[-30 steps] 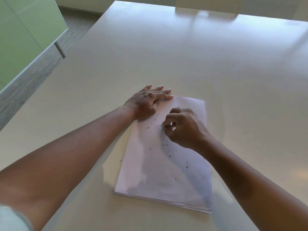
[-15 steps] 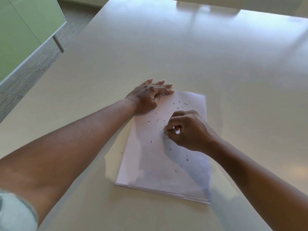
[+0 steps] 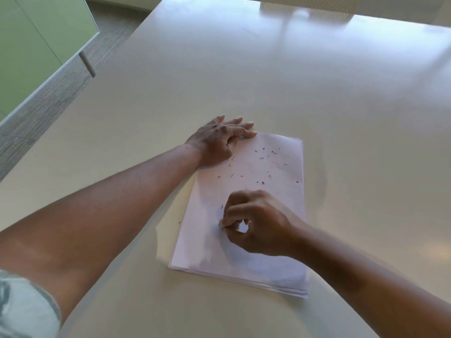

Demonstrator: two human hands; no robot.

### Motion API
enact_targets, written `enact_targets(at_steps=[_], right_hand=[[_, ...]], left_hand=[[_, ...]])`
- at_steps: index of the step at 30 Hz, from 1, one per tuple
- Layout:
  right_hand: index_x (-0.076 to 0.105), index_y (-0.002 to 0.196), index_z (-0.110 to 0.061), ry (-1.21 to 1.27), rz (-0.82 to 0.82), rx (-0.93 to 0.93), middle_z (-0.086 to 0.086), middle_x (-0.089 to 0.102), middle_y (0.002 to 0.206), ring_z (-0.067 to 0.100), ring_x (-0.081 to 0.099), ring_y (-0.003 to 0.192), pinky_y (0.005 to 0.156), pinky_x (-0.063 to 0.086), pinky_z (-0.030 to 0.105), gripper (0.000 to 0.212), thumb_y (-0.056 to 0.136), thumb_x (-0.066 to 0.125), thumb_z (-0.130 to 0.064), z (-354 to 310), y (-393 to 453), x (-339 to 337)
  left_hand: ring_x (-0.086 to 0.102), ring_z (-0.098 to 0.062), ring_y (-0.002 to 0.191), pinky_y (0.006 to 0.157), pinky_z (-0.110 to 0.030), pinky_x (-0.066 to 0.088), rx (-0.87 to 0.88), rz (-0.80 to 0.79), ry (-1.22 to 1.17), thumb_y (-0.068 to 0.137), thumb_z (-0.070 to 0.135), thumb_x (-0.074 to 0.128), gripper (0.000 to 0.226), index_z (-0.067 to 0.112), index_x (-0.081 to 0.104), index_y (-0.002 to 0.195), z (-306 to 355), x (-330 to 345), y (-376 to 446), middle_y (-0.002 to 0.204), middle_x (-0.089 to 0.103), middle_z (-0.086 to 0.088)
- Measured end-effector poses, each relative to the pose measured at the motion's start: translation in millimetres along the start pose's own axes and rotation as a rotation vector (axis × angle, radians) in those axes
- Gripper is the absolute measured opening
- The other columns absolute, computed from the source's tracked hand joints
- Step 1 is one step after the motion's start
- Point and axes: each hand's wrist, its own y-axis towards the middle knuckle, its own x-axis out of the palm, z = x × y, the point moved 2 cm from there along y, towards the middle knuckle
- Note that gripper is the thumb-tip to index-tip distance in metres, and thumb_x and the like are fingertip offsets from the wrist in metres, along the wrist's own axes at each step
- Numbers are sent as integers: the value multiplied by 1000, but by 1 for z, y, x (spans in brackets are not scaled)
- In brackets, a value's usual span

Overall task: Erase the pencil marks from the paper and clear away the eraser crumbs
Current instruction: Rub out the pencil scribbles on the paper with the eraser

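sleeve cuff (image 3: 22,306) at the lower left edge leads up a bare forearm to the left hand (image 3: 217,142), which lies flat with fingers straight on the far left corner of the paper (image 3: 246,240); judging by that pose, it is there to pin the sheet so it cannot slide or crease under rubbing. the paper is the top of a thin stack lying on the pale table (image 3: 244,81), near the person. dark eraser crumbs (image 3: 266,154) are scattered over the upper half of the sheet, with one stray fleck on the table just left of the stack. further right and nearer, the right hand (image 3: 256,223) is curled, its fingertips pinching something small and pale against the sheet, most likely the eraser (image 3: 222,224), though too little shows to be sure. no pencil marks are plainly visible. sweeping the crumbs off is not yet done.
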Motion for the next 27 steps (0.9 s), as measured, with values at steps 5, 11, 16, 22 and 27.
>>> enact_targets(at_steps=[5,11,16,22,27], right_hand=[[79,79,-13,-72,159,56,-3,68,77,10,58,60,58,50,23,7,76,75,-9,19,5,-14],[78,79,-12,2,42,0,-2,68,77,10,60,63,62,44,13,9,74,76,-5,10,-6,-8],[78,78,-13,-15,129,29,-2,68,77,10,61,61,59,47,17,12,72,78,-3,21,-11,-20],[78,77,-13,-16,150,12,-2,68,75,8,58,61,62,42,11,9,73,79,-4,24,-13,-20],[78,78,-12,2,77,-30,-1,67,76,11,60,62,60,45,15,8,74,76,-5,15,-18,-10]], left_hand=[[24,0,152,129,-33,5,7,-4,5,105,10,36,52,39,56,144,0,0,0,158,39,22],[24,0,152,129,-33,6,1,-2,-2,107,12,35,51,39,56,144,1,0,-1,158,39,23],[23,0,152,129,-35,7,0,-8,-1,106,12,35,51,40,56,144,0,-1,-1,158,39,23],[23,1,152,129,-34,7,-9,-6,5,107,13,35,51,41,55,143,0,-1,-1,158,39,24],[24,2,152,129,-34,7,-6,-2,1,107,13,35,51,41,56,143,1,0,-1,157,40,24]])
